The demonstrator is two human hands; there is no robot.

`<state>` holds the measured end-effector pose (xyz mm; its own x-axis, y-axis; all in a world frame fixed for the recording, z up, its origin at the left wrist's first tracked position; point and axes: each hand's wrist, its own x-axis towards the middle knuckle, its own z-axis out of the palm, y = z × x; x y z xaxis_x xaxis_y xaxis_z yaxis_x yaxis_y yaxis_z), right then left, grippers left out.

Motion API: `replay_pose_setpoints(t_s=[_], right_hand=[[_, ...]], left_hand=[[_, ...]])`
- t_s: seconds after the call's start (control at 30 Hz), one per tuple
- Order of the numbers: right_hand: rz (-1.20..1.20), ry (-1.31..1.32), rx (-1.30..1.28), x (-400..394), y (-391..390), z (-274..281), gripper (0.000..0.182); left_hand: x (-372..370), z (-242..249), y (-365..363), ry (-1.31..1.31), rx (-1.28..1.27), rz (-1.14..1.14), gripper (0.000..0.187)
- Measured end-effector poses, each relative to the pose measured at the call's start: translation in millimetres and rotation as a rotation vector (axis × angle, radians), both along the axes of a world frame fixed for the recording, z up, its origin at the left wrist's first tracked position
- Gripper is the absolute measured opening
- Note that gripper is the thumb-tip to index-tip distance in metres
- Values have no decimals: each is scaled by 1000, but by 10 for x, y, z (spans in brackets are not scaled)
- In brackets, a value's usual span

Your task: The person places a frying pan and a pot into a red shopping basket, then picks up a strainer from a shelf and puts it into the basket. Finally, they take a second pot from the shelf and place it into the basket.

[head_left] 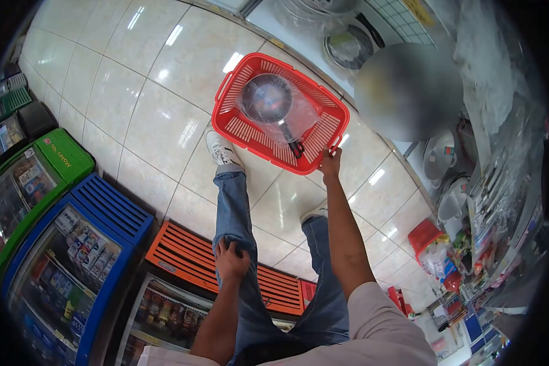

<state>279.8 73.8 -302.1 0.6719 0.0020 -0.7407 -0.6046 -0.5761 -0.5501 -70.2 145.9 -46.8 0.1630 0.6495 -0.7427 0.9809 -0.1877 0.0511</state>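
Note:
My right hand (330, 163) is closed on the end of a red plastic shopping basket (238, 129), at its lower right corner. Inside the basket lies a frying pan (267, 99) wrapped in clear plastic, its black handle (294, 146) pointing toward me. My left hand (232, 261) rests on my left knee over the jeans, fingers slightly bent and apart, holding nothing. The basket sits in front of my feet, close to my left shoe (223, 147).
Glossy tiles (158, 116) cover the floor. At the left stand a green freezer (67, 155), a blue freezer (113, 210) and an orange-grilled one (177, 250). Shelves with wrapped pans (348, 47) run along the right, and a blurred round patch hides part of them.

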Motion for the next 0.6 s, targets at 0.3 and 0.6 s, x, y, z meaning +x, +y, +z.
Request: replay_pose_setpoints(t_s=[0.3, 0.6], right_hand=[[115, 23, 13, 181, 808, 29, 41], [87, 55, 14, 174, 1075, 274, 43]], left_hand=[[-31, -3, 344, 10, -70, 74, 42], [-35, 9, 415, -8, -79, 110, 42]])
